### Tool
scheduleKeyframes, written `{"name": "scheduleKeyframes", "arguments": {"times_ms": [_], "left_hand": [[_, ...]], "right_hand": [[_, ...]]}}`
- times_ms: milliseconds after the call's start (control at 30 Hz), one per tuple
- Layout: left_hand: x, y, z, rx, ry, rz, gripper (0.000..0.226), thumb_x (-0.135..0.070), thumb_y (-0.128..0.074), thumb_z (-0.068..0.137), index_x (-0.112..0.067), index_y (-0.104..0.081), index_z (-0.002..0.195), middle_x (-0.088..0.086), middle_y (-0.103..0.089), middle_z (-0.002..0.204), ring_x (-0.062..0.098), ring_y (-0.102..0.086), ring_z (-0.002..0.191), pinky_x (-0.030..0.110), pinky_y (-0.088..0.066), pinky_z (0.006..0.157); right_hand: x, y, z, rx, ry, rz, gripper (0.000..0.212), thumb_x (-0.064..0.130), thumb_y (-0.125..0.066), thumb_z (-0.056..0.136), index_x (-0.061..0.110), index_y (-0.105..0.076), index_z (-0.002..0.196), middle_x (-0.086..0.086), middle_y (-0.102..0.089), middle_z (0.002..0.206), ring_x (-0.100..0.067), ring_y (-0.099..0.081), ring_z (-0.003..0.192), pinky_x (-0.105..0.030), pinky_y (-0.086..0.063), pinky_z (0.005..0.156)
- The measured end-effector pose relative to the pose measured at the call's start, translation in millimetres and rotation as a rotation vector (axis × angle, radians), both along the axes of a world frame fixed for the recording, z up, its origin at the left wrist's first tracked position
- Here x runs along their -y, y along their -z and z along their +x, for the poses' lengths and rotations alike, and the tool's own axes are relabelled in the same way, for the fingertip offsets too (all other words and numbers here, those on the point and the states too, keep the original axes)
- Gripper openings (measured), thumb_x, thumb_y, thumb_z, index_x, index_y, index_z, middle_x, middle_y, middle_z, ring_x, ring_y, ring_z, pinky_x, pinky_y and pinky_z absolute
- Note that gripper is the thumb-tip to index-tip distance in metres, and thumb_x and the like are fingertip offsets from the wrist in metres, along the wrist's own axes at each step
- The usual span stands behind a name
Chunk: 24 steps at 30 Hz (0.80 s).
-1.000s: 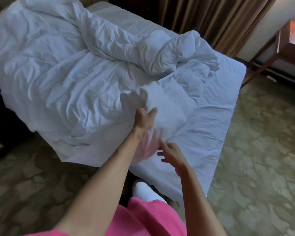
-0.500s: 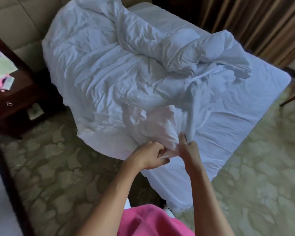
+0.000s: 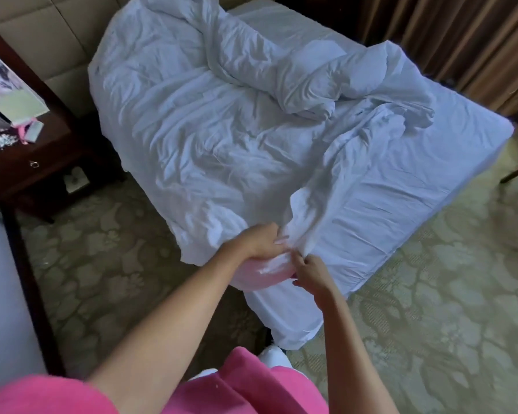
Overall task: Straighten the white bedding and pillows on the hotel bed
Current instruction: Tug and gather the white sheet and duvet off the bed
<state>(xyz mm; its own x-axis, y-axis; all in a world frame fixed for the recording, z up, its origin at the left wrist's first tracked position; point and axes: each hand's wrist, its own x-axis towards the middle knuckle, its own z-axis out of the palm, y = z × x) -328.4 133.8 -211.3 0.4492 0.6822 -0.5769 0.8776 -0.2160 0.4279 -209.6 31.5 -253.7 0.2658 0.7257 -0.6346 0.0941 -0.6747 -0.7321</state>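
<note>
A crumpled white duvet (image 3: pixel 210 121) lies heaped over the bed, bunched into a thick roll across the middle. The fitted white sheet (image 3: pixel 407 186) shows bare on the right half of the mattress. At the near corner of the bed, my left hand (image 3: pixel 257 243) grips a gathered corner of the duvet from above. My right hand (image 3: pixel 310 268) pinches the same corner just to the right, its fingers closed on the fabric. The corner is pulled toward me off the bed's edge. No pillow is visible; the duvet may hide them.
A dark wooden nightstand (image 3: pixel 51 156) with papers and small items stands left of the bed. Brown curtains (image 3: pixel 449 34) hang behind it. Patterned green carpet (image 3: pixel 431 294) surrounds the bed. A padded headboard wall (image 3: pixel 57 40) is at the upper left. A second bed's edge (image 3: pixel 3 288) lies at far left.
Both hands have closed on the duvet corner and drawn it nearer to me, stretching the fabric along the bed's near edge. The view has shifted left, bringing the nightstand in.
</note>
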Motion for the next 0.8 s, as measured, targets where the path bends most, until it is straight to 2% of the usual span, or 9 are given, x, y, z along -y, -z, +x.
{"name": "scheduleKeyframes", "arguments": {"times_ms": [67,133,233,300,367,433,500,567,800], "left_hand": [[40.1,11.0,-10.6,0.103,-0.139,-0.024,0.035,-0.046,-0.054,0.097,-0.014,-0.047,0.082,0.015,-0.062,0.098,0.031,-0.061,0.096,0.034,-0.044,0.073],[76.2,12.1,-20.2,0.137,-0.215,-0.013,0.031,-0.039,-0.051,0.099,-0.008,-0.058,0.097,0.015,-0.065,0.104,0.032,-0.062,0.100,0.038,-0.050,0.081],[111.8,4.3,-30.2,0.131,-0.120,0.085,0.019,-0.028,-0.052,0.098,-0.013,-0.064,0.096,0.013,-0.070,0.101,0.032,-0.066,0.095,0.042,-0.054,0.081],[125.4,-8.3,-38.9,0.134,-0.057,0.141,0.019,-0.016,-0.050,0.096,-0.020,-0.057,0.079,0.012,-0.070,0.093,0.031,-0.066,0.089,0.041,-0.054,0.077],[135.0,-14.6,-53.2,0.142,-0.030,0.215,0.020,-0.013,-0.049,0.094,-0.021,-0.055,0.077,0.011,-0.069,0.089,0.031,-0.065,0.085,0.040,-0.050,0.073],[149.2,-11.9,-69.4,0.194,-0.089,0.293,0.008,-0.026,-0.051,0.095,-0.024,-0.059,0.095,0.009,-0.069,0.093,0.033,-0.064,0.087,0.040,-0.049,0.072],[167.8,-0.3,-81.4,0.208,-0.171,0.327,0.031,-0.043,-0.057,0.091,-0.028,-0.049,0.117,0.006,-0.067,0.105,0.032,-0.063,0.093,0.041,-0.050,0.074],[186.7,19.3,-87.7,0.105,-0.215,0.330,0.056,-0.038,-0.068,0.083,-0.024,-0.038,0.128,0.005,-0.056,0.121,0.029,-0.058,0.107,0.041,-0.049,0.082],[228.5,41.3,-63.6,0.158,-0.404,0.449,0.046,0.007,-0.049,0.080,-0.013,-0.054,0.121,0.006,-0.064,0.118,0.030,-0.062,0.104,0.037,-0.048,0.088]], "right_hand": [[6.3,-1.8,-1.0,-0.315,0.235,-0.027,0.044,0.040,-0.042,0.104,0.000,-0.059,0.098,-0.018,-0.068,0.087,-0.032,-0.068,0.077,-0.048,-0.057,0.082],[13.1,-4.4,-1.3,-0.545,0.362,-0.058,0.061,0.061,-0.044,0.096,0.002,-0.054,0.108,-0.026,-0.067,0.095,-0.036,-0.070,0.087,-0.048,-0.058,0.085],[21.6,-15.9,-16.1,-0.458,0.173,-0.065,0.078,0.074,-0.058,0.079,-0.002,-0.069,0.090,-0.014,-0.069,0.069,-0.023,-0.069,0.073,-0.036,-0.056,0.075],[26.3,-20.4,-37.7,-0.352,0.134,-0.061,0.061,0.050,-0.068,0.087,-0.009,-0.068,0.102,-0.006,-0.059,0.057,-0.015,-0.059,0.057,-0.029,-0.051,0.061],[30.1,-18.2,-57.8,-0.316,0.213,-0.060,0.040,0.028,-0.059,0.098,-0.008,-0.061,0.115,-0.005,-0.056,0.067,-0.016,-0.054,0.057,-0.028,-0.048,0.056],[36.5,-16.8,-72.4,-0.309,0.302,-0.051,0.019,0.017,-0.049,0.101,0.002,-0.059,0.097,-0.006,-0.053,0.072,-0.017,-0.052,0.058,-0.028,-0.046,0.056],[44.8,-15.0,-78.8,-0.303,0.361,-0.031,0.025,0.014,-0.043,0.101,0.010,-0.050,0.077,-0.005,-0.049,0.070,-0.017,-0.049,0.058,-0.027,-0.043,0.054],[60.2,-16.3,-79.6,-0.314,0.435,0.008,0.027,0.007,-0.041,0.096,0.012,-0.043,0.069,-0.006,-0.040,0.065,-0.017,-0.042,0.054,-0.026,-0.035,0.048],[121.0,-21.5,-64.8,-0.548,0.553,0.089,0.020,0.009,-0.046,0.098,0.007,-0.064,0.091,-0.011,-0.067,0.085,-0.024,-0.065,0.080,-0.036,-0.055,0.069]]}}
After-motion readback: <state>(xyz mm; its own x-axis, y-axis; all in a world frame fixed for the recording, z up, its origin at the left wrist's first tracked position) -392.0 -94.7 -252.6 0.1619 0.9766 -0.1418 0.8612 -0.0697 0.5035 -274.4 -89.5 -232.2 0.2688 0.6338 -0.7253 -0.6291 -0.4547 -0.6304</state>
